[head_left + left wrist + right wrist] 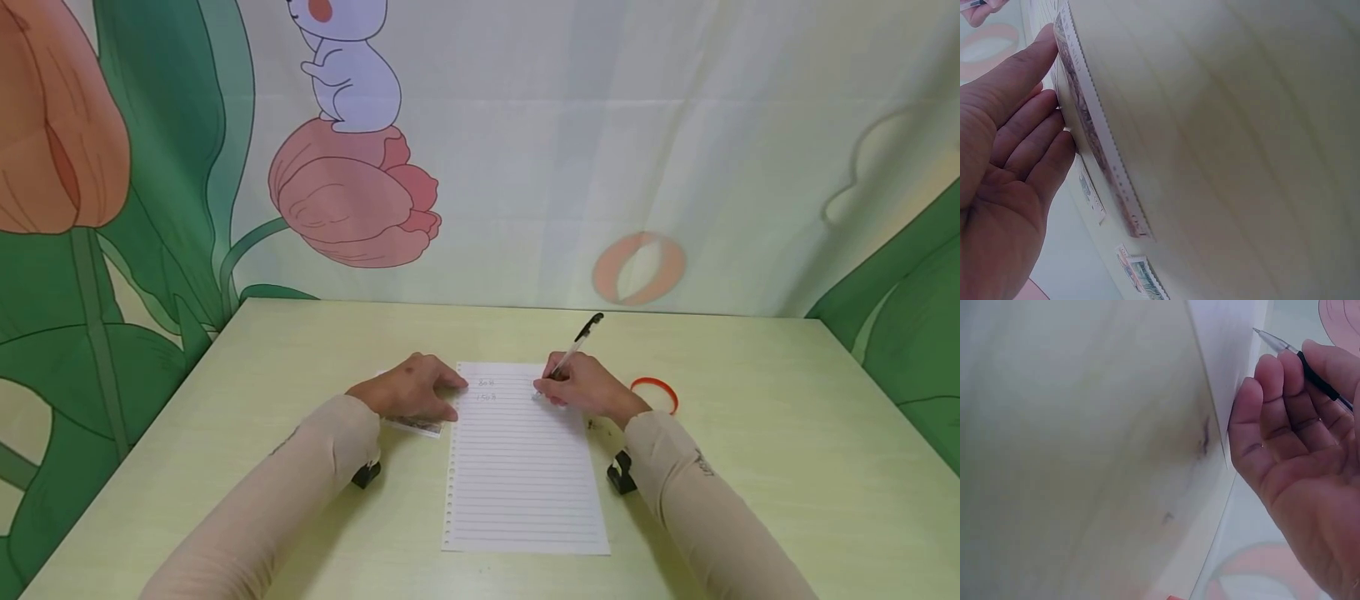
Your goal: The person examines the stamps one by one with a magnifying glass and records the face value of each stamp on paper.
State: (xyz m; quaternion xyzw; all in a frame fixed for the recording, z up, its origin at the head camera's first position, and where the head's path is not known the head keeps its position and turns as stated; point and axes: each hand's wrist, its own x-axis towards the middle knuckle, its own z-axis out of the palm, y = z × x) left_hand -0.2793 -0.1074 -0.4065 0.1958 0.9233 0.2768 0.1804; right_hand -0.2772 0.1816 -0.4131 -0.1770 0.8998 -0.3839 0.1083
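Note:
A lined sheet of paper [521, 492] with punched holes down its left side lies on the table, bearing two short lines of handwriting [486, 397] near its top. My right hand [588, 387] pinches a pen [576, 343] with a clear barrel and black cap end, its side resting on the sheet's upper right. In the right wrist view the pen tip [1257, 330] points at the paper. Thumb and fingertips of my left hand [416, 387] touch the sheet's upper left edge, fingers loosely bent. Beneath that hand lies a large stamp with perforated edges [1094, 125], partly hidden in the head view.
Smaller stamps [1149, 279] lie beyond the large one in the left wrist view. An orange-red ring [655, 381] sits right of my right hand. Dark marks [1205, 439] show on the table beside the sheet. A printed curtain [510, 167] hangs behind the table's far edge.

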